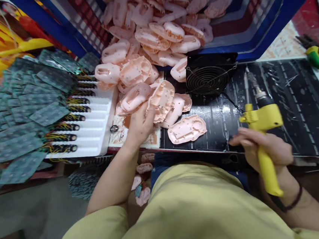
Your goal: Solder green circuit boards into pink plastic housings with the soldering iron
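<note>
My left hand reaches into a heap of pink plastic shells and closes on one pink shell at the heap's near edge. My right hand grips the yellow handle of a soldering gun, its metal tip pointing away over the black mat. Another pink shell lies face up on the mat between my hands.
A small black fan stands behind the mat. At left a white tray holds several green circuit boards with wires. The heap spills from a blue crate. Yellow-green pliers lie far right. A few pink shells lie on the floor.
</note>
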Available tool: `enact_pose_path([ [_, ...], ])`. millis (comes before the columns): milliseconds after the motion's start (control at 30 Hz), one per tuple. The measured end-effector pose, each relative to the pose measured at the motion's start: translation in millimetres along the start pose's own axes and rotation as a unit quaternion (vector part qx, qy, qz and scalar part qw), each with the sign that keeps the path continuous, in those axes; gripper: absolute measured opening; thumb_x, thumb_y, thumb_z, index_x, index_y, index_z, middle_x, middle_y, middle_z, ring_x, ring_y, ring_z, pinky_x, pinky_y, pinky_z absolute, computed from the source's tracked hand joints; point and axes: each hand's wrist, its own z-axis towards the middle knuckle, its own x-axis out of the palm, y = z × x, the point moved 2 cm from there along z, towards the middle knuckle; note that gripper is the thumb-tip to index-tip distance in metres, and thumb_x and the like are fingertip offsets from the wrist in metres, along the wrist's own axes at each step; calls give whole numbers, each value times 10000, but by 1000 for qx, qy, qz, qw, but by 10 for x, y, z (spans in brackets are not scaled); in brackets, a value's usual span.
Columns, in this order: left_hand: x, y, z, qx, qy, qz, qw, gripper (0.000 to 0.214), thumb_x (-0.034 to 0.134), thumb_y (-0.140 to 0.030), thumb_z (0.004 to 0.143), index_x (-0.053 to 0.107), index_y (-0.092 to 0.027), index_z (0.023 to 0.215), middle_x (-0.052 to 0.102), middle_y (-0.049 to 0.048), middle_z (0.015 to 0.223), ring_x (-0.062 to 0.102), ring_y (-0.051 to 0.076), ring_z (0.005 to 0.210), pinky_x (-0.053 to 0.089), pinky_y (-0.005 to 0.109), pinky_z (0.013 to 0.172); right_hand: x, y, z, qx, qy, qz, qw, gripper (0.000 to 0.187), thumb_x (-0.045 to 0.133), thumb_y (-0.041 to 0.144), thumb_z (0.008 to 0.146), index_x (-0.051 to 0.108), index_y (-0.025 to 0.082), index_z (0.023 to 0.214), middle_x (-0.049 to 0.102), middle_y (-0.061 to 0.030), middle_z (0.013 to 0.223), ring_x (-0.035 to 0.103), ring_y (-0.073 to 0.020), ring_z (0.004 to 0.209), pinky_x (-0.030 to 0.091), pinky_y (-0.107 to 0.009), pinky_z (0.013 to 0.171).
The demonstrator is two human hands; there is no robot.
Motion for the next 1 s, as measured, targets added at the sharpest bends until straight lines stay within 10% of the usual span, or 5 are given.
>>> enact_pose_path([
  [267,247,367,-27,-70,137,-295,943,455,584,-577,896,674,-156,1044,712,72,994,657,227,927,523,331,841,495,174,289,-193,122,10,973,258,739,297,858,645,176,1066,738,-83,1016,694,-229,1025,558,-411,979],
  [467,224,243,237,-34,58,-263,962,579,583,-669,850,662,-137,1062,706,81,1039,641,213,943,506,301,834,600,113,206,-176,153,-11,972,304,647,113,897,614,177,1192,714,-71,945,680,-184,908,577,-303,840],
  [800,-192,122,10,15,136,6,991,378,447,-394,890,712,-144,994,692,46,779,623,194,711,488,290,674,68,-155,-84,-159,209,10,965,419,655,53,865,611,207,1251,707,-79,1163,673,-213,1110,581,-386,996],
  [1000,-37,-318,59,218,247,251,910,274,497,-193,835,767,-199,879,692,95,1097,640,263,1012,511,421,923,54,-275,-170,-153,201,-49,966,453,681,109,872,596,246,1296,722,-65,1134,709,-209,1022,605,-361,943],
])
